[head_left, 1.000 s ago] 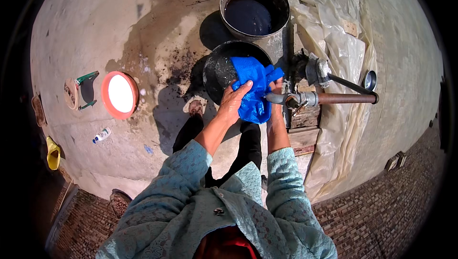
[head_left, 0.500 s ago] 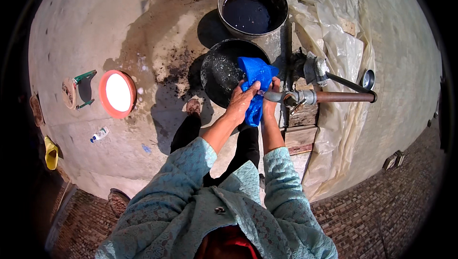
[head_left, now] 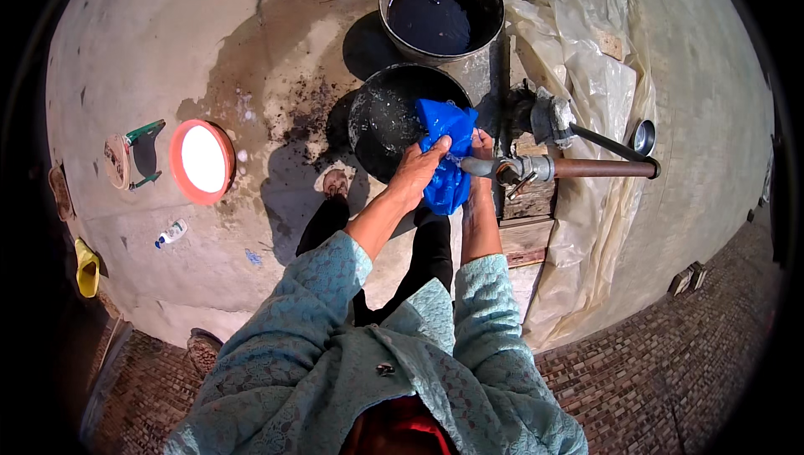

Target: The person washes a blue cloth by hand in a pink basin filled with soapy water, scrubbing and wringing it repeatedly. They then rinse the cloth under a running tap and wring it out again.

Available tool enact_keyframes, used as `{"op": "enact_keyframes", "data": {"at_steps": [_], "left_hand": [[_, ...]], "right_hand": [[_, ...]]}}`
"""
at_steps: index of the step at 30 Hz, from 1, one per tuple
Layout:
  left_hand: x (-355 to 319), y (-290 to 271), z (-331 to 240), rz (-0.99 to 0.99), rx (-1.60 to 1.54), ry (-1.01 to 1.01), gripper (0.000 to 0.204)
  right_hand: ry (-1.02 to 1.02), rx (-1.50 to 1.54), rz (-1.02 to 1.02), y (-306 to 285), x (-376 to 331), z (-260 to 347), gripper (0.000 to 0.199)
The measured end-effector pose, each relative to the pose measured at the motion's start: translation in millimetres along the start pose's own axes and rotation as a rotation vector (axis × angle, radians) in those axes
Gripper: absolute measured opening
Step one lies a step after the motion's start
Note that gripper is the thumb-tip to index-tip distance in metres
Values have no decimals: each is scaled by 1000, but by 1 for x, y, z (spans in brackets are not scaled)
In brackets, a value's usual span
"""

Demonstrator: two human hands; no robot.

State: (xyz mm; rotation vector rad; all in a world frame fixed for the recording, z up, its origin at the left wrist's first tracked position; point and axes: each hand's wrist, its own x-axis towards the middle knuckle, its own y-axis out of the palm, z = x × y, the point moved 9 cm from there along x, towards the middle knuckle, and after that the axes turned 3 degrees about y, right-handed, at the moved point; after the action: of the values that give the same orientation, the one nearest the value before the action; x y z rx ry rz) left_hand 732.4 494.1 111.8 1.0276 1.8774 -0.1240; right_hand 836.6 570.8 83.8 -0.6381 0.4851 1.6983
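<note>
Both my hands are closed on a crumpled bright blue piece (head_left: pixel 448 191), thin and wet-looking; whether it is cloth or a plastic bag I cannot tell. My left hand (head_left: pixel 419 172) grips its left side with the thumb on top. On its right side is my right hand (head_left: pixel 481 147), partly hidden by the blue piece and the tap (head_left: pixel 479 167). A little water runs from the tap's spout onto the blue piece. Just beyond, partly covered by it, a black basin (head_left: pixel 387 120) with wet, speckled inner walls stands on the ground.
Farther off stands a dark bucket (head_left: pixel 488 40) of dark water. The tap's rusty pipe (head_left: pixel 599 168) extends right above plastic sheeting (head_left: pixel 578 254) and a small metal bowl (head_left: pixel 643 137). Leftward are an orange-rimmed basin (head_left: pixel 177 162), a small stool (head_left: pixel 117 162), a white bottle (head_left: pixel 173 232) and a yellow shoe (head_left: pixel 87 271).
The blue piece has been gathered and turned under the tap, its lower end now bunched wider and higher. My left hand has shifted slightly left; both hands keep hold of it.
</note>
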Motion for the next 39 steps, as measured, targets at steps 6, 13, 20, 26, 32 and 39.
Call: {"op": "enact_keyframes", "data": {"at_steps": [6,13,20,26,32,39], "left_hand": [[16,-20,-17,-118,-249,121,43],[10,-12,-9,-52,-297,103,36],[3,-44,-1,-104,-306,53,65],[-21,-3,21,233,-522,-260,69],[6,-7,3,174,-718,-138,55],[20,-47,-15,-40,-647,16,33]], "right_hand": [[-404,-544,-78,39,-56,38,44],[-234,-270,-99,18,-26,25,29],[278,1012,-7,-20,13,1,33],[245,1172,63,-13,13,8,31],[-188,708,299,25,-11,65,39],[-625,-407,187,40,-75,64,91]]}}
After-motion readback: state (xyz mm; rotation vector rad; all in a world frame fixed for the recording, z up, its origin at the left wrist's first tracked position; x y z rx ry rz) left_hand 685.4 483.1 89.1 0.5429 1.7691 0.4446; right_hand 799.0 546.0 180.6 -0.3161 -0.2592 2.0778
